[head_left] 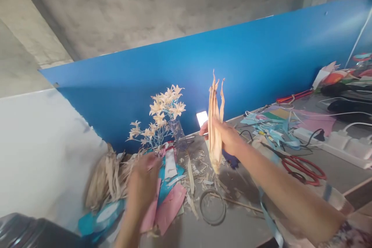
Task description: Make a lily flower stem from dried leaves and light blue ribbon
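Upright in my right hand (230, 136) is a dried corn husk (214, 143), pale yellow, its thin twisted tips pointing up. My fingers and thumb close around its middle, above the table. My left hand (145, 178) is smeared by motion at the left, over pink and blue paper pieces (171, 205) and near a heap of dried husks (106, 174); its fingers cannot be made out. Behind it, cream flowers (168, 102) on blue stems stand by a clear vase (177, 133). Narrow husk strips (191, 174) lie scattered between my hands.
A grey ring (212, 223) lies on the table (215, 238) near a thin stick (241, 203). At right are red-handled scissors (306, 166), a white power strip (325, 145) with cables, and blue ribbons (287, 131). A lit phone (201, 117) leans against the blue partition (247, 58).
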`<state>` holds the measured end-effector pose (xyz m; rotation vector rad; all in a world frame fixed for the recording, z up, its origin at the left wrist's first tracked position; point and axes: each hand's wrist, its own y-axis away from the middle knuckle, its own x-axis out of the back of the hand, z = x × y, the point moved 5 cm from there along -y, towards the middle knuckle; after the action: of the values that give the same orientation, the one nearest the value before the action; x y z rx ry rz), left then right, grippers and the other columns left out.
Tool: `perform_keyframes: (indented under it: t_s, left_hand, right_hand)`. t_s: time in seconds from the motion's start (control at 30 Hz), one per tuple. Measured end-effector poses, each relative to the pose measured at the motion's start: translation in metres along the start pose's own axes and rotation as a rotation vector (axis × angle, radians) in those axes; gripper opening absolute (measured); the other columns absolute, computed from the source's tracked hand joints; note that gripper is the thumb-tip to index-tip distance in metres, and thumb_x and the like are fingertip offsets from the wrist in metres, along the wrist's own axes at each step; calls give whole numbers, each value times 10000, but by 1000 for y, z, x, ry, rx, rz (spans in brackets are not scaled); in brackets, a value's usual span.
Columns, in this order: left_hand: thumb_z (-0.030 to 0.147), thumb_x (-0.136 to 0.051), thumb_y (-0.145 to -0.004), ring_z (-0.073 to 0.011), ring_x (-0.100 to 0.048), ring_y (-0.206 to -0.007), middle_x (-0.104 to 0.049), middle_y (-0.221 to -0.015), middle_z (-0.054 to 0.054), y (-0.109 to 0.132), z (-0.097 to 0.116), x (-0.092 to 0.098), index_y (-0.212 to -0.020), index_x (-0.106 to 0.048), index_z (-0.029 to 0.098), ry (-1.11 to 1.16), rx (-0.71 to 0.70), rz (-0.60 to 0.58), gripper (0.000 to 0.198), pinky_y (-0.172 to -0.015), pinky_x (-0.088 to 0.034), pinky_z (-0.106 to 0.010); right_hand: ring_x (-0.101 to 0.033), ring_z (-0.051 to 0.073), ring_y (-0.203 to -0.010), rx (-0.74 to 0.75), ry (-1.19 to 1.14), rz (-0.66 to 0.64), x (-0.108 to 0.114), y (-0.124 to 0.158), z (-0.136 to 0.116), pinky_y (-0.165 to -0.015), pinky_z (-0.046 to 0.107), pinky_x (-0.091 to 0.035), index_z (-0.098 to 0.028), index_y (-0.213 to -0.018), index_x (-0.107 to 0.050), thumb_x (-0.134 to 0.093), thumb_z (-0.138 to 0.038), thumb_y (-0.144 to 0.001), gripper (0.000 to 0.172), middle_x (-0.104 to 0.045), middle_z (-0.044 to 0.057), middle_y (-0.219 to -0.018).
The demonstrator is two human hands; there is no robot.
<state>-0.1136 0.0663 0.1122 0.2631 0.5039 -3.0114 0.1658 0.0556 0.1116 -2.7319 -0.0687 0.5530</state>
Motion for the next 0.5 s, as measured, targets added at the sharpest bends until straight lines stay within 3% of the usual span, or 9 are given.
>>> perform_keyframes:
  t_s: [0.03,0.1,0.17,0.23,0.33,0.43,0.5]
  left_hand:
    - [246,-826,-666,-209,-622,-751,-699,-893,-90,16,-12,-29,-824,-744,204,-142,85,-134,183,-524,-453,-231]
    - [521,-667,-791,-278,-629,-935,-690,-991,-129,45,-38,-82,-947,-741,175,-167,269,-439,387,-623,-516,-300]
    - [640,-587,-793,-273,-628,-891,-677,-893,-130,65,-58,-115,-865,-724,135,-74,377,-613,528,-657,-521,-332]
    - [642,-575,-798,-222,-606,-725,-627,-744,-86,74,-72,-131,-731,-668,136,25,426,-702,518,-657,-507,-343]
    - [651,-569,-791,-176,-532,-611,-535,-598,-34,70,-87,-132,-584,-575,159,47,422,-642,534,-657,-464,-326]
    - [667,-576,-773,-187,-524,-631,-538,-590,-39,62,-92,-127,-561,-568,166,-34,326,-511,544,-678,-451,-331]
    - [659,-597,-761,-207,-550,-669,-564,-616,-50,62,-96,-127,-584,-594,166,-62,303,-456,524,-715,-464,-350]
  right_hand:
    - [-646,176,-770,40,38,-18,-9,1,0,-723,289,-528,-180,-836,-695,-566,-669,-842,506,-696,58,-810]
    - [-637,170,-758,123,114,-48,-24,5,-2,-727,289,-517,-190,-881,-685,-487,-674,-887,523,-687,47,-788]
    - [-627,165,-736,182,181,-28,-27,8,-3,-708,286,-506,-191,-905,-677,-426,-661,-922,534,-680,45,-775]
    - [-616,160,-694,174,201,38,-20,10,0,-658,278,-494,-184,-932,-676,-416,-660,-925,542,-675,46,-767]
    - [-621,172,-671,52,180,106,-2,13,12,-623,289,-495,-172,-939,-680,-553,-648,-857,499,-676,49,-765]
    - [-609,185,-589,-94,309,44,2,21,29,-555,301,-485,-170,-791,-669,-710,-562,-767,395,-650,37,-663]
    - [-561,173,-493,-141,376,36,3,27,39,-477,295,-443,-178,-716,-636,-656,-565,-809,399,-590,18,-555]
